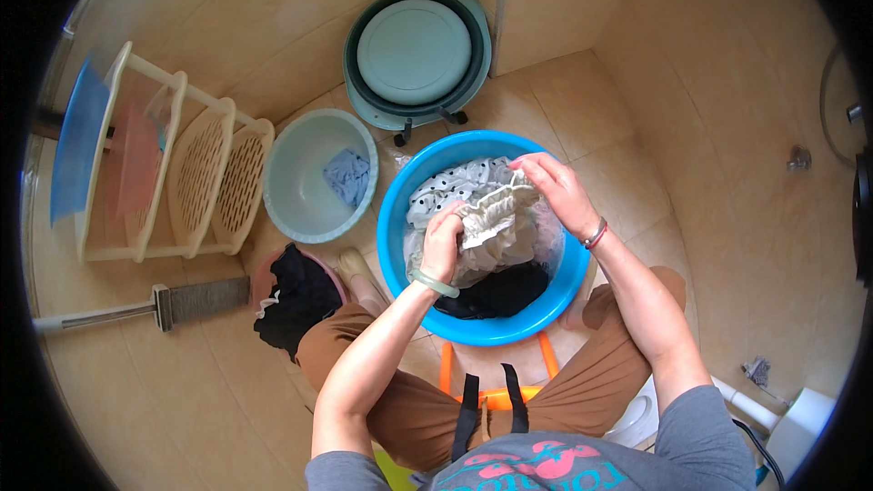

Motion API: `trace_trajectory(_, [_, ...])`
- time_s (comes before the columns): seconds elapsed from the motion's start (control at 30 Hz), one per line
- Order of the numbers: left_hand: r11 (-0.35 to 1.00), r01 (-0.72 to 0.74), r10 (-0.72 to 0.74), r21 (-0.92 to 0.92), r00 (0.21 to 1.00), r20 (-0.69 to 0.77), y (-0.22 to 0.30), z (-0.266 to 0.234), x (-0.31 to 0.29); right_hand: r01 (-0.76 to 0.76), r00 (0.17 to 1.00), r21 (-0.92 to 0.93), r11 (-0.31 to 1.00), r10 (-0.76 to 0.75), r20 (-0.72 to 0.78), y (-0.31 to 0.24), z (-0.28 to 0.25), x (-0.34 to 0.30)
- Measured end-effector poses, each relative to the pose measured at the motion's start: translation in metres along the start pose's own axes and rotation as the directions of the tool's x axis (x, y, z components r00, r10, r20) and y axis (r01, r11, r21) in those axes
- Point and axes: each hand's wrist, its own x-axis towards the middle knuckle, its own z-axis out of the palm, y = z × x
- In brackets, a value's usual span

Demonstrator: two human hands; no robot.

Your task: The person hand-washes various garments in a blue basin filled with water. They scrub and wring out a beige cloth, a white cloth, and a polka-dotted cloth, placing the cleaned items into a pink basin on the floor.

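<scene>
A large blue basin (393, 250) stands on the floor between my knees, with wet laundry in it. Over it, a cream garment with a gathered elastic edge (498, 218) is stretched between my two hands. My left hand (441, 247), with a pale bangle at the wrist, is closed on the garment's left side. The fingers of my right hand (556, 193) pinch its upper right edge; a red cord circles that wrist. Behind the garment lies a white cloth with black dots (455, 189). Black fabric (498, 293) fills the basin's near side.
A pale green basin (280, 218) with a small blue cloth (346, 176) stands left. Behind, a collapsible basin (414, 50) leans on the wall. Leftward are a cream rack (202, 159), a flat mop (202, 304) and black clothing (296, 295) in a pink basin.
</scene>
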Motion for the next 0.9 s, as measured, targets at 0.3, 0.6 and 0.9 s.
trace_trajectory(0.3, [0.989,0.115,-0.134,-0.096,0.965,-0.225,0.025,0.022,0.02,0.442,0.896,-0.256,0.86,-0.435,0.089,-0.04,0.049,-0.021])
trace_trajectory(0.6, [0.987,0.116,-0.055,0.113,0.897,-0.438,-0.047,0.057,0.015,0.152,0.935,-0.422,0.894,-0.268,-0.231,0.04,0.08,0.019])
trace_trajectory(0.9, [0.861,-0.325,0.504,0.391,0.65,-0.569,-0.096,0.017,0.029,0.572,0.685,-0.575,0.585,-0.726,-0.057,-0.027,0.118,-0.017])
